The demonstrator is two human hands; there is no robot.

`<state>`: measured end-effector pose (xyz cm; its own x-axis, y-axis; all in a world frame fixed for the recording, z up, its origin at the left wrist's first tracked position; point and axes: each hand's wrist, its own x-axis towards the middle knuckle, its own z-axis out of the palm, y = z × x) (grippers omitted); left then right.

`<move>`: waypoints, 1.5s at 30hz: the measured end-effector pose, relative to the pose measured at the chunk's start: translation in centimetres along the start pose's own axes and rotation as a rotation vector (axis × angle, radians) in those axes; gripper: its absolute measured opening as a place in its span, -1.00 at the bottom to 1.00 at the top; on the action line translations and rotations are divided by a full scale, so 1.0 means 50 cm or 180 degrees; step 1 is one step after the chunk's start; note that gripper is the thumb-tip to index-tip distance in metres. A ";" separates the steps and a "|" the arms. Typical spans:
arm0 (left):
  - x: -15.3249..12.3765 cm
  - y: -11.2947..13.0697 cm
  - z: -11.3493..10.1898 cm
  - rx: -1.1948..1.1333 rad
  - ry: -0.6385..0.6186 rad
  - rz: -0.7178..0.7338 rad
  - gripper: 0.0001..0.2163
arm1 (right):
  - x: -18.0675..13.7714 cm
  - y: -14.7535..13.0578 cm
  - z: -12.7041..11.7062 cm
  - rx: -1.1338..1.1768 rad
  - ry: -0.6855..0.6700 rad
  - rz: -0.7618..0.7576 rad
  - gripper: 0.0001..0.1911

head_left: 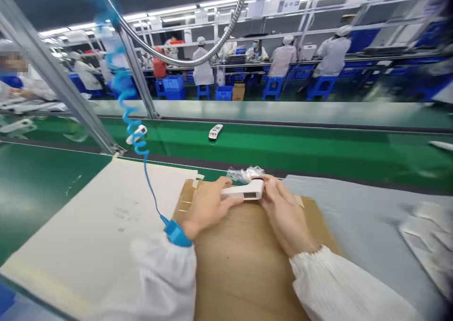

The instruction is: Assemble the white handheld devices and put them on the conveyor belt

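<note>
Holding a white device between left hand and right hand, fingers closed on each end, near the far edge of the cardboard sheet. Hemmed behind by a plastic bag; open leftward over white paper.

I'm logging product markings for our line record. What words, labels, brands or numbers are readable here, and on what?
No text is readable here.
The white device, held by the left hand and right hand: dark window, no characters legible.
The hanging signs above the far benches: blurred.
The white unit on the belt: too small to read.
</note>
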<state>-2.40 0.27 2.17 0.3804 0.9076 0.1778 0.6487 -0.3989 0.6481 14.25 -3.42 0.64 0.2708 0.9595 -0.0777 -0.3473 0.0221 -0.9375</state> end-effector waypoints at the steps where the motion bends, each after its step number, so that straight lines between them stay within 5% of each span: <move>1: 0.012 -0.024 -0.020 -0.0082 -0.0058 -0.0221 -0.69 | 0.004 0.006 -0.005 -0.0305 0.0192 -0.0149 -0.51; 7: 0.171 -0.155 -0.156 0.0092 0.0558 -0.1083 -0.68 | 0.011 0.020 -0.018 -0.1041 0.0081 -0.0235 -0.39; 11: 0.284 -0.208 -0.197 0.0627 0.0702 -0.1541 -0.69 | 0.016 0.026 -0.022 -0.0968 0.0204 -0.0233 -0.37; 15: 0.360 -0.219 -0.176 0.1052 0.0708 -0.1747 -0.71 | 0.018 0.031 -0.024 -0.0955 0.0174 -0.0215 -0.38; 23: 0.476 -0.185 -0.050 0.0826 0.0857 -0.1649 -0.64 | 0.007 0.030 -0.026 -0.0979 0.0175 -0.0189 -0.49; 32: 0.381 -0.158 -0.062 -0.0009 0.1040 -0.1556 -0.53 | 0.017 0.027 -0.025 -0.0910 0.0182 -0.0306 -0.53; 40: 0.175 0.021 -0.141 -0.1302 0.1275 -0.0394 -0.47 | 0.015 0.021 -0.029 -0.1162 0.0113 -0.0497 -0.53; 45: 0.059 0.062 -0.056 -0.1894 0.0706 -0.0305 -0.48 | 0.018 0.015 -0.034 -0.1455 0.0016 -0.0754 -0.58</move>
<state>-1.11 2.09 6.80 0.1521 0.9666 0.2063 0.1722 -0.2314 0.9575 15.75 -3.04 -0.72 0.2991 0.9417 0.1542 0.1519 0.1126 -0.9820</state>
